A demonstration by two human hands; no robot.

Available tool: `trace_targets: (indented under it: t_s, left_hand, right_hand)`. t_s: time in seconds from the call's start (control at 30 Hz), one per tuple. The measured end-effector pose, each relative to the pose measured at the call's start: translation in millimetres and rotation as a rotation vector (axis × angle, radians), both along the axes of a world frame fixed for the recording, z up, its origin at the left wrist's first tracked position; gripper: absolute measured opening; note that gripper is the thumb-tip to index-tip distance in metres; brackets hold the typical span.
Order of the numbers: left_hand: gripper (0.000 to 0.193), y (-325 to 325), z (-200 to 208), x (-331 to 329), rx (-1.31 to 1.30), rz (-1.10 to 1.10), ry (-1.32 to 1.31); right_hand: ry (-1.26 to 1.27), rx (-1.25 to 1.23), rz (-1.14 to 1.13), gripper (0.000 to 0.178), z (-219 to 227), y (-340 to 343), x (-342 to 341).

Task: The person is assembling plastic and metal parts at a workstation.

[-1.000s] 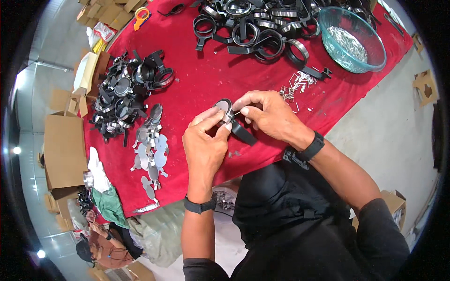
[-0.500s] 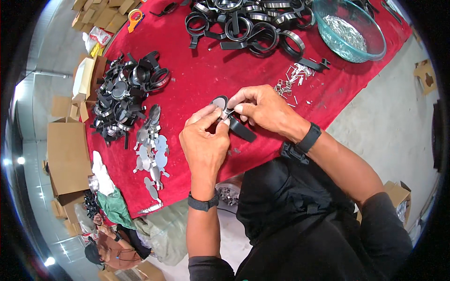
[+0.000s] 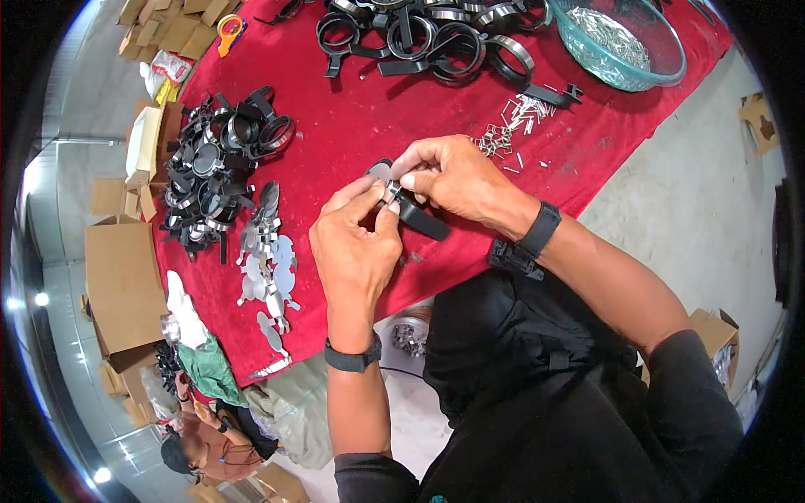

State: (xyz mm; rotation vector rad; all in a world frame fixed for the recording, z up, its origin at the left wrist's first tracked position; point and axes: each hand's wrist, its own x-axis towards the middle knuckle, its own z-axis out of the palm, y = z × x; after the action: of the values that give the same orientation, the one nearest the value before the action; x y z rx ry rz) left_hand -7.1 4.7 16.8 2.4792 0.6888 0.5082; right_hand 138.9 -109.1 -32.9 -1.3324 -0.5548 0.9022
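Observation:
Over the red cloth, my left hand point(image 3: 356, 243) is closed on a black-handled ring part point(image 3: 426, 221) with a round grey metal disc at its far end. Its thumb and fingertips grip the joint between disc and handle. My right hand point(image 3: 457, 180) meets it there, thumb and forefinger pinched together at a small metal bit whose kind is hidden by the fingers. Left of my hands lie loose flat metal discs with tabs point(image 3: 283, 264). Beyond my right hand are thin metal pins point(image 3: 527, 111) and small bent wire clips point(image 3: 495, 141).
Black rings with handles point(image 3: 457, 54) lie piled at the far side. Another heap of assembled ring parts point(image 3: 208, 159) is at the left. A teal bowl point(image 3: 620, 75) holds many pins. An orange tape dispenser point(image 3: 229, 32) lies far left. Another person point(image 3: 222, 448) sits at lower left among cardboard boxes point(image 3: 126, 285).
Both hands and the ring part have shifted slightly left and away in the picture, along with the whole table view. The fingers keep working at the same joint.

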Motion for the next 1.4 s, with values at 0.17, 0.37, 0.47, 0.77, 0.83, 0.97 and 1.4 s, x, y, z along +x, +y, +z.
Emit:
trace_targets:
  t_s: [0.17,0.37,0.47,0.77,0.83,0.97,1.4]
  left_hand:
    - [0.031,1,-4,-2,-0.055,0.001,-0.022]
    - [0.031,-2,-6,-5,-0.068,-0.003,-0.028]
    - [0.032,-4,-6,-7,-0.054,-0.011,-0.013]
    - [0.033,-6,-5,-5,-0.073,0.028,0.002]
    - [0.034,-6,-3,-3,-0.050,-0.005,0.010]
    - [0.034,-7,-7,-5,-0.062,0.004,-0.011]
    - [0.030,-16,-12,-6,-0.083,0.043,-0.125]
  right_hand:
    - [-0.093,0.018,-0.014,0.018,-7,1,-4]
    - [-0.169,0.031,-0.027,0.013,-3,-1,-6]
    - [-0.164,0.094,-0.039,0.013,-9,1,-6]
    - [-0.420,0.166,-0.092,0.014,-18,-10,-6]
    - [-0.456,0.157,-0.109,0.014,-23,-7,-8]
    - [-0.541,0.079,-0.147,0.014,-20,-2,-13]
    - [-0.548,0.254,-0.175,0.010,-22,-5,-15]
